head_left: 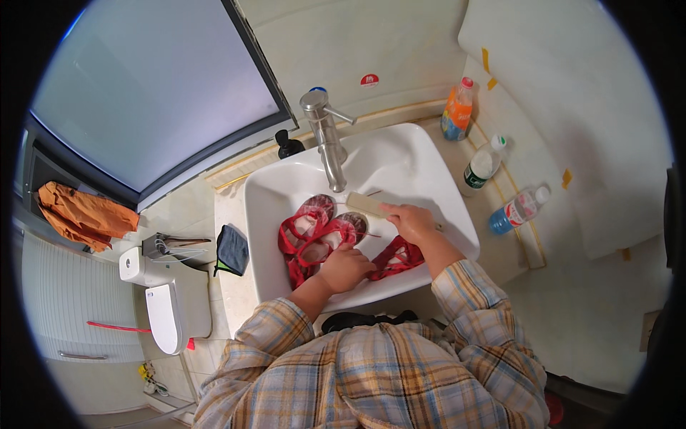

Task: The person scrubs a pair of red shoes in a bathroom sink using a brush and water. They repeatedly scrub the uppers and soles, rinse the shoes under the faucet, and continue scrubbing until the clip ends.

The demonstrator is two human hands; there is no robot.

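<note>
Red shoes with pale insides and straps or ribbons (321,242) lie in the white sink (256,207), below the faucet (331,161). My left hand (344,269) is closed on the near edge of one shoe; its fingertips are partly hidden. More red fabric (400,260) rests at the right, between my two hands, and I cannot tell whether it belongs to the same pair. In my right hand (413,223) is a cream-coloured scrub brush (366,205), held by its right end just beside the shoe. Its bristles are not visible.
Along the right ledge stand an orange bottle (457,111), a white-capped bottle (483,168) and a bottle of blue liquid (517,212). A black bottle (288,145) is behind the sink, and a grey cloth (231,250) hangs left. Farther left is a toilet (166,314).
</note>
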